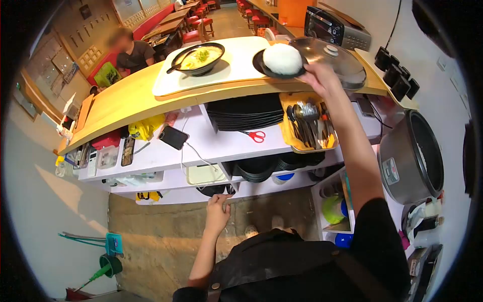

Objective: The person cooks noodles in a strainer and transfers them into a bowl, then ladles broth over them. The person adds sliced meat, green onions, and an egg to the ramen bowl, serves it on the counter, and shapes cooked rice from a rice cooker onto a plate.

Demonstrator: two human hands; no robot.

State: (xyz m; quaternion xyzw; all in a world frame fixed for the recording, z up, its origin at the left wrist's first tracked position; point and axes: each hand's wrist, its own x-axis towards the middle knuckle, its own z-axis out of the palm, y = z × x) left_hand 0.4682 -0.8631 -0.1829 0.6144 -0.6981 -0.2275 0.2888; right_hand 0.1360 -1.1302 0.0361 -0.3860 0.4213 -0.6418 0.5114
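My right hand (322,79) grips the near right rim of a small black plate (257,64) that carries a rounded mound of white rice (283,59). The plate is over the right end of a cream tray (166,85); whether it touches the tray I cannot tell. On the tray's left part stands a black bowl (209,69) of pale soup with chopped green topping, a dark spoon (174,67) leaning over its edge. My left hand (218,214) hangs low in front of the shelves, fingers loosely bent and apart, with nothing visible in it.
The tray lies on a curved wooden counter (113,108). A glass lid (347,65) is at its right, beside a toaster oven (334,30). Below are stacked black plates (246,113), a cutlery basket (289,133), red scissors (257,136) and phones. A rice cooker (397,156) stands right. A seated person (135,54) is beyond.
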